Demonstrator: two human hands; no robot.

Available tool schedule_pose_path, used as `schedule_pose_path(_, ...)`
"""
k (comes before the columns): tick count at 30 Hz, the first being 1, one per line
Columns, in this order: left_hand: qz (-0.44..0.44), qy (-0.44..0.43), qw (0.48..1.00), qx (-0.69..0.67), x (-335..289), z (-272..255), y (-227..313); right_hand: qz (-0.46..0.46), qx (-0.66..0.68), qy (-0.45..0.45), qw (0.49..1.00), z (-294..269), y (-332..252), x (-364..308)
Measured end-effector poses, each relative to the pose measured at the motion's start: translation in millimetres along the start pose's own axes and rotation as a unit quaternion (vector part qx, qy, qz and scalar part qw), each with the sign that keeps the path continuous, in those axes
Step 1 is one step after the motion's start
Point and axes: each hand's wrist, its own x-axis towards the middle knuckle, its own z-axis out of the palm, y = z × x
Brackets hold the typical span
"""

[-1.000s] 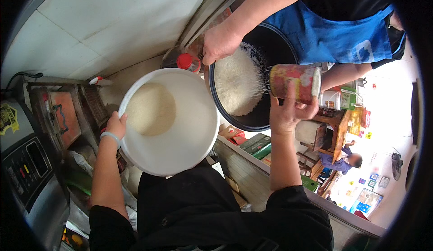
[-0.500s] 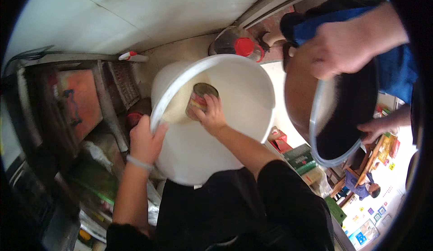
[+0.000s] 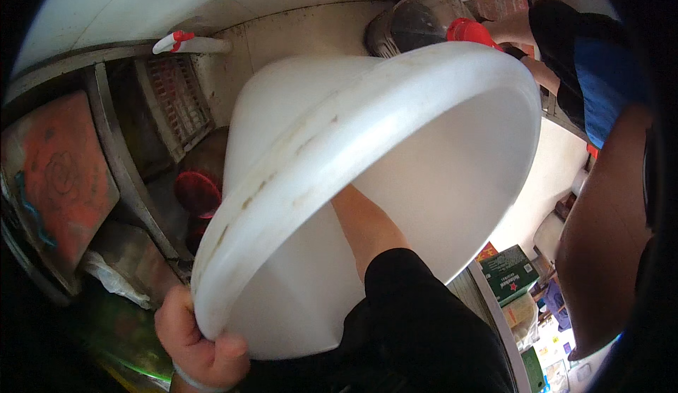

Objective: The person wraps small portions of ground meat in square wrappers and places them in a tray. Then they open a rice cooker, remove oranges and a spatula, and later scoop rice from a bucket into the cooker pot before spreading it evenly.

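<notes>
A large white plastic tub [image 3: 381, 135] fills the middle, tipped with its rim raised and its mouth facing me. My left hand [image 3: 201, 343] is closed on the rim at the lower left, the thumb over the edge. My right forearm [image 3: 367, 230], in a black sleeve [image 3: 417, 308], reaches into the tub. The raised rim hides my right hand, its fingers and anything in them. The tub's bottom and contents are hidden too.
A clear jug with a red lid [image 3: 470, 33] stands behind the tub, beside a co-worker's arm [image 3: 540, 75]. A brownish container [image 3: 607, 245] is at the right edge. Shelving with an orange-red panel [image 3: 63, 174] lines the left. A green box [image 3: 508, 274] lies right of the tub.
The tub has tipped, its rim rising and coming closer. My right hand, earlier holding a tin can inside, has passed out of sight. The co-worker's container has shifted right.
</notes>
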Motion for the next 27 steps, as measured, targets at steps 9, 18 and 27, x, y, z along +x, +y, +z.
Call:
schedule_pose_path(9,0.072,-0.032,0.996,-0.035,9,6,4,0.050,0.453,-0.276,0.846,35,-37,-44)
schedule_pose_path(18,0.045,-0.015,0.998,0.029,29,-6,9,-0.031,0.681,-0.536,0.498,-197,-35,12)
schedule_pose_path(27,0.031,-0.003,0.989,0.143,63,-26,-1,0.060,0.710,-0.420,0.563,-356,-8,-17)
